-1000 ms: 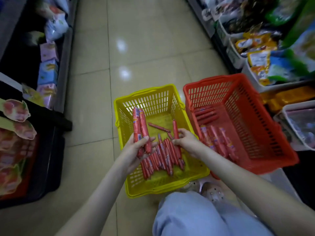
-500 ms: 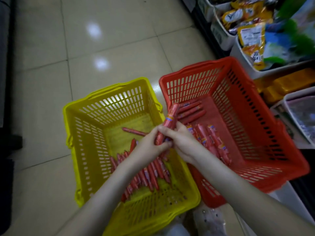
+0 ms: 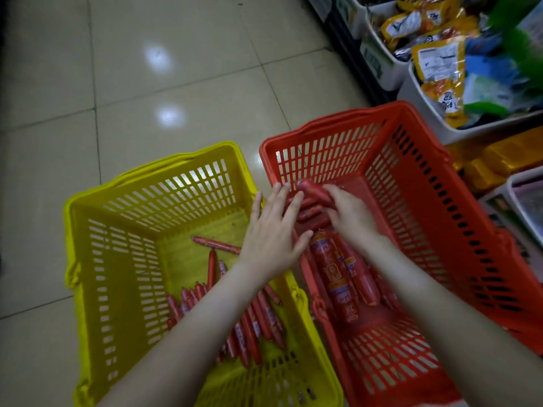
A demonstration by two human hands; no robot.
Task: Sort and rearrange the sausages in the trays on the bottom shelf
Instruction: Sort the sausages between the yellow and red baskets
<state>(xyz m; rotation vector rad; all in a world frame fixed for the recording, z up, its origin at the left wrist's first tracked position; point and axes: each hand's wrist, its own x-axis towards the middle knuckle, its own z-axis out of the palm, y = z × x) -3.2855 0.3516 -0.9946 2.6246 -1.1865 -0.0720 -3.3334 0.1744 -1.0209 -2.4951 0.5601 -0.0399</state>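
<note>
Over the red basket point(image 3: 329, 154), right hand point(image 3: 349, 215) curls round a sausage point(image 3: 314, 191), left hand point(image 3: 270, 230) beside it flat with fingers straight.

I see it all through the single wide-angle camera on my head, which faces forward and tips steeply down onto the red basket point(image 3: 338, 122) from close above. My forearms enter from the bottom edge, and my left hand point(image 3: 270, 230) and right hand point(image 3: 349, 212) meet over that basket's left side. The view takes in the yellow basket point(image 3: 85, 289) just left of it, tiled floor point(image 3: 176, 69) beyond it and white shelf bins point(image 3: 379, 63) to its right.
</note>
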